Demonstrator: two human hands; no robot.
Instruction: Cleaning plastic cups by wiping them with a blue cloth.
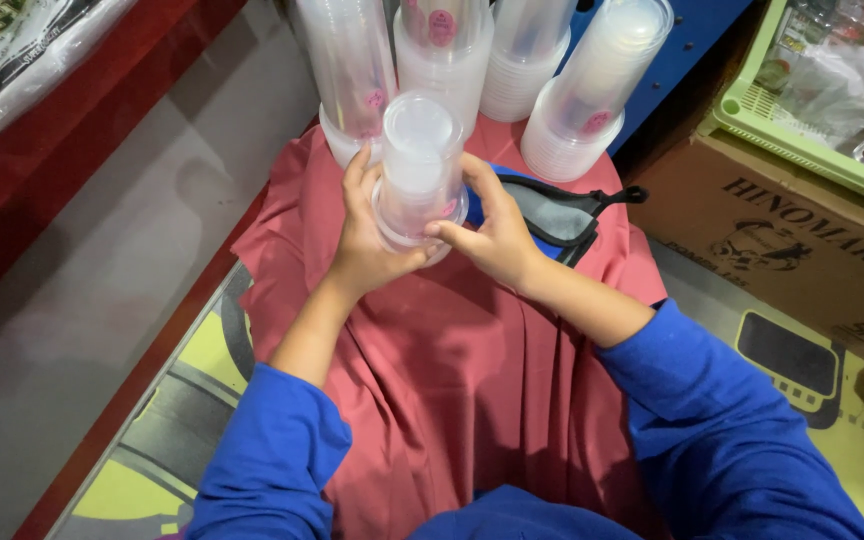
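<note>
Left hand (367,240): wrapped around the left side of a short stack of clear plastic cups (418,170), fingers pointing up along the wall, thumb under the lower rim.
Right hand (490,232): curled about the right side of the same stack, thumb pressed to the bottom rim, fingers behind.
Short stack of clear plastic cups: upright, bottoms up, gripped between both hands above a red cloth (452,370); a small pink sticker near the lower rim.
Tall cup stacks (592,90): four sleeves of the same clear cups, just behind the held stack, leaning outward, bases on the red cloth; pink stickers on several.
Red cloth: draped over the lap, reaching from the tall stacks down toward the camera.
Black pouch (557,215): flat on the cloth, just right of the right hand, partly hidden by it.
Sleeves (722,430): blue, pushed up to the forearms.
Cardboard box (792,250): right side, well apart from the hands.
Green basket (752,120): on top of the box, filled with wrapped packets.
Floor mat (152,450): patterned yellow and grey, beneath the cloth.
</note>
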